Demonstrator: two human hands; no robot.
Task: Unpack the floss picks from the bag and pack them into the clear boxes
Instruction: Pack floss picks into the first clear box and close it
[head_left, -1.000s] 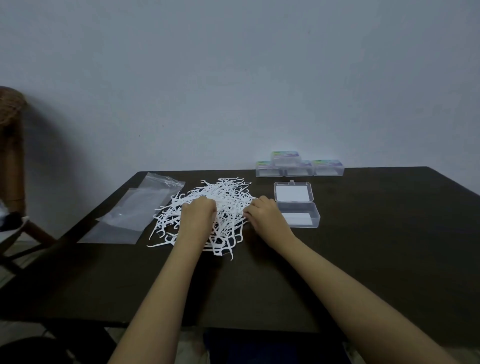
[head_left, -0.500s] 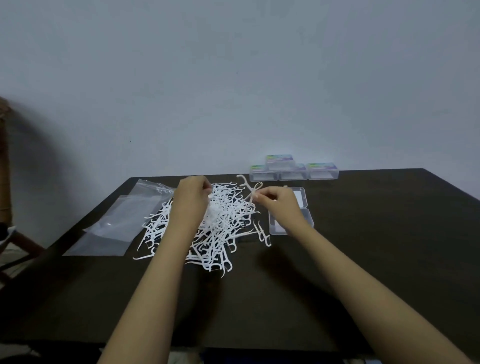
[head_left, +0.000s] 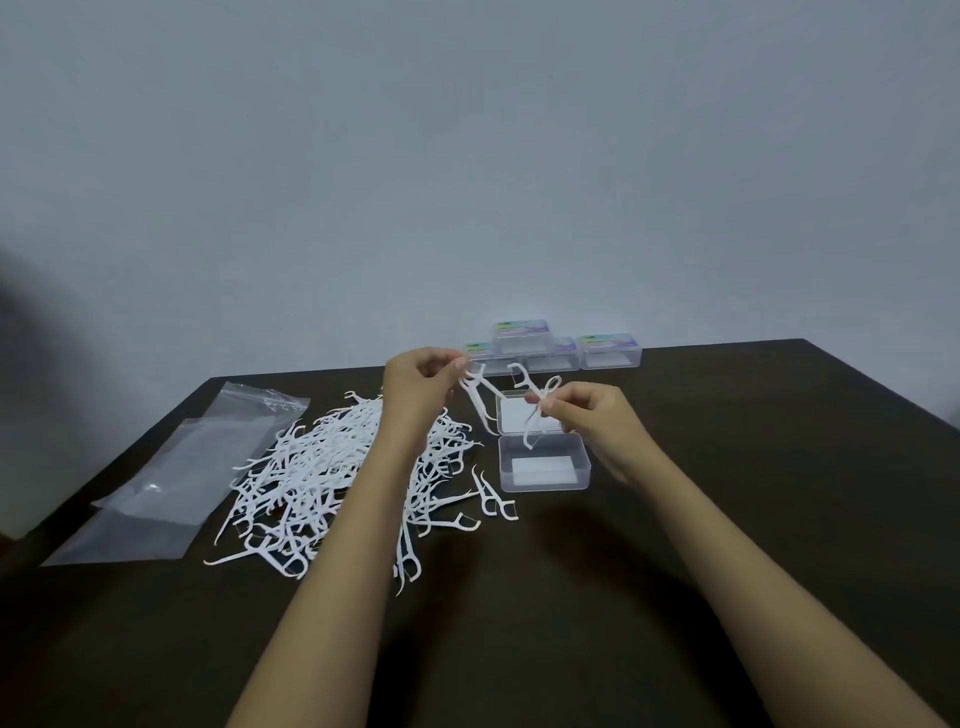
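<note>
Reading the green-and-purple labels on the closed clear boxes (head_left: 609, 352) is not possible, as the print is too small. Four of them sit clustered beyond both hands at the far edge of the dark table (head_left: 727, 545), one stacked on the others. The left hand (head_left: 421, 384) is raised off the table, its thumb and forefinger pinching a few white floss picks (head_left: 479, 400) by their heads so the pointed handles hang down toward the right hand. The right hand (head_left: 587, 415) hovers just beside it with fingers curled, its fingertips pinching a second bunch (head_left: 535, 402) whose picks cross one another. How many are in either bunch is hard to tell. Directly below the right hand's fingertips lies the open box (head_left: 544, 486), with a white card showing in its base. Its lid (head_left: 511, 415) is folded back flat and partly hidden by the held picks. Under and to the left of the left forearm sprawls the loose pile (head_left: 322, 467), and the forearm covers its middle. A few stray picks (head_left: 491, 500) lie below the gap between the two hands. Well to the left of the left hand, the clear bag (head_left: 171, 467) lies flat on the table.
</note>
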